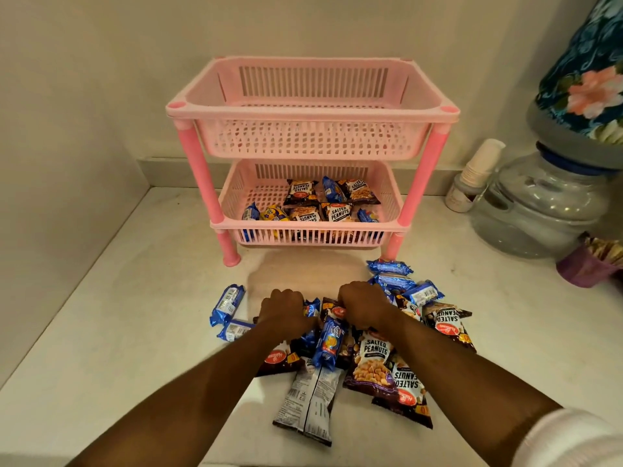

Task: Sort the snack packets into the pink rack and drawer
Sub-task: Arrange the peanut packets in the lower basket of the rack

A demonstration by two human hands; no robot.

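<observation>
A pink two-tier rack (312, 111) stands against the wall; its upper basket holds nothing. Its lower basket (232, 193) contains several salted peanut packets (337, 212) and blue biscuit packets. In front of it, a pile of snack packets (371, 358) lies on the counter: dark peanut packets and blue biscuit packets (328, 342). My left hand (283, 310) rests curled on the left of the pile. My right hand (364, 303) is curled over a packet near the middle. What each hand grips is hidden under the fingers.
Two blue packets (226, 305) lie apart at the left. A large water jar (542, 203) with a floral cover, a stack of paper cups (477, 170) and a purple holder (586, 264) stand at the right. Walls close in at the left and behind.
</observation>
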